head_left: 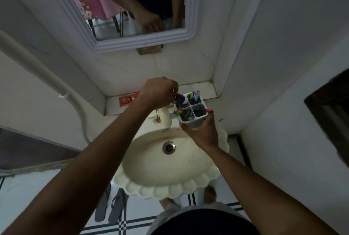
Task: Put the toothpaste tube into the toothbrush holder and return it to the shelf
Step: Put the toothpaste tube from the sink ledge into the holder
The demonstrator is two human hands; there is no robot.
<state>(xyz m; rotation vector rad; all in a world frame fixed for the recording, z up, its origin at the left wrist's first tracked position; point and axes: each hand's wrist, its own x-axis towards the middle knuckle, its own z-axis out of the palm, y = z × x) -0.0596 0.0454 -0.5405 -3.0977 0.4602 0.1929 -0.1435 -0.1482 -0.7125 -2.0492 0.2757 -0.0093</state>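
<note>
Standing at a sink (170, 187) with a tiled shelf (200, 88) behind it, under a mirror (120, 8). Step in hand, by the look of it: getting the tube into the holder. Shelf part not yet done.

Right hand (203, 133) wrapped round the holder (191, 109) from below, holding it up over the back of the sink, near the tap (166, 118). Four boxes in the holder; bright brushes (194, 95) in the far one, more in the near left one. Near right box looks dark, maybe bare.

Left hand (157, 92) pinched shut on the tube (180, 98), just at the far left box. Tip at the box or already a bit inside: hard to tell.

Next, most likely: push the tube straight down, let go, then set the holder on the shelf.

Most of the tube hidden under the fingers. Dim light, so colours unclear. Red box (128, 99) on the shelf partly behind the arm. Small red thing by the right thumb too tiny to name.
</note>
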